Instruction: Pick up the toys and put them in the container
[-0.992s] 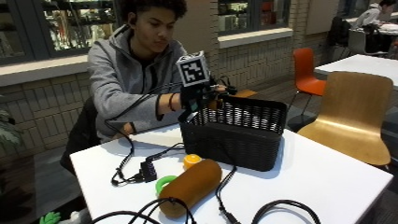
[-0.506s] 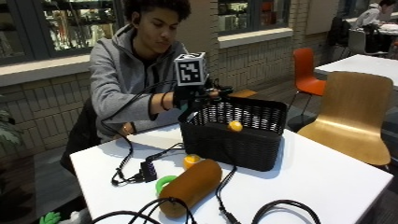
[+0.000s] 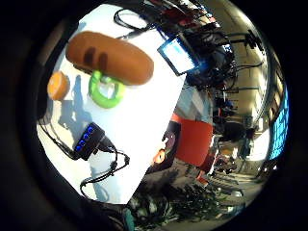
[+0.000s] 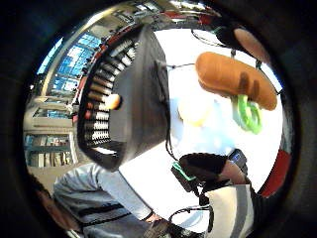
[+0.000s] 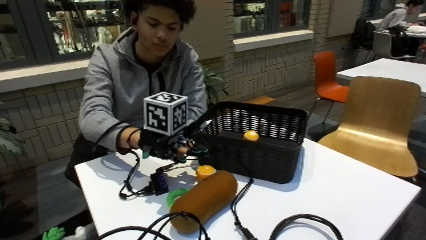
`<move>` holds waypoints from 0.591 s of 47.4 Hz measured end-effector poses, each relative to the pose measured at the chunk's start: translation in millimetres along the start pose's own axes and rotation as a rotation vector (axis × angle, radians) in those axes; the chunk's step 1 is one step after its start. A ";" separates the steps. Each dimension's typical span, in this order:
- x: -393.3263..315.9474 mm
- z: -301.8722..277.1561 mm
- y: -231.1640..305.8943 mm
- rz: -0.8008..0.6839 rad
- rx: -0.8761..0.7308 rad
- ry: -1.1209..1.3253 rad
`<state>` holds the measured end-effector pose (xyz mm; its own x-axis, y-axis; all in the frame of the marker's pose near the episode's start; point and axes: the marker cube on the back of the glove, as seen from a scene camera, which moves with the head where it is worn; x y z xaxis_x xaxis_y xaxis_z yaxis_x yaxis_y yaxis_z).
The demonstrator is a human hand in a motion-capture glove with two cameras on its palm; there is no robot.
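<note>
The gloved right hand (image 5: pixel 170 145) hovers above the white table (image 5: pixel 346 190), just beside the black basket (image 5: pixel 256 140) on the person's side. Its fingers hang loosely curled and hold nothing, as far as the outside view shows. The remaining toys lie below and outward from it, toward the table's near edge: a small orange piece (image 5: pixel 205 171) closest, beside the basket wall, then a green ring (image 5: pixel 174 196) tucked against a brown bread-shaped toy (image 5: pixel 203 200), whose long axis runs slantwise from basket to near edge. One orange toy (image 5: pixel 251 135) sits inside the basket. Cables cross the table; chairs stand beyond.
</note>
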<state>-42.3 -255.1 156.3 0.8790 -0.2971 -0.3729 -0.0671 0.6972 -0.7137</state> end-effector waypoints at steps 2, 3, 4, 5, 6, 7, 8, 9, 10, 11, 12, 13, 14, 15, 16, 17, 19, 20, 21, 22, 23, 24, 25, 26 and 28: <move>-1.8 10.8 -3.5 0.000 -0.024 0.009; -2.2 15.8 -6.3 0.002 -0.034 0.013; -2.8 20.8 -9.5 0.008 -0.043 0.017; -3.6 25.6 -12.8 0.017 -0.050 0.021; -4.6 30.1 -15.8 0.027 -0.057 0.025; -5.6 34.2 -18.3 0.036 -0.062 0.031; -6.5 37.9 -20.5 0.043 -0.067 0.038; -7.3 41.3 -22.4 0.047 -0.071 0.046; -8.0 44.3 -24.4 0.050 -0.073 0.052; -8.7 47.1 -26.4 0.053 -0.073 0.057; -9.4 49.6 -28.5 0.056 -0.071 0.059; -9.9 51.9 -30.7 0.059 -0.067 0.061; -10.1 53.8 -33.1 0.063 -0.062 0.062; -10.2 55.6 -35.5 0.067 -0.056 0.062; -10.4 57.3 -37.7 0.071 -0.050 0.058; -10.9 58.9 -39.5 0.074 -0.044 0.052; -12.3 61.8 -42.0 0.074 -0.039 0.036; -12.7 63.1 -42.9 0.070 -0.039 0.028; -13.0 64.5 -43.7 0.066 -0.039 0.021; -13.2 66.0 -44.5 0.061 -0.040 0.013; -13.7 67.5 -45.0 0.058 -0.040 0.005; -14.4 69.0 -45.2 0.057 -0.040 -0.005; -15.4 70.2 -45.0 0.057 -0.037 -0.016; -16.5 71.1 -44.6 0.059 -0.033 -0.027; -18.8 71.3 -44.0 0.063 -0.021 -0.046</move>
<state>-22.2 -233.7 237.0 0.8934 -0.2227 -0.3902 -0.1323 0.6997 -0.7021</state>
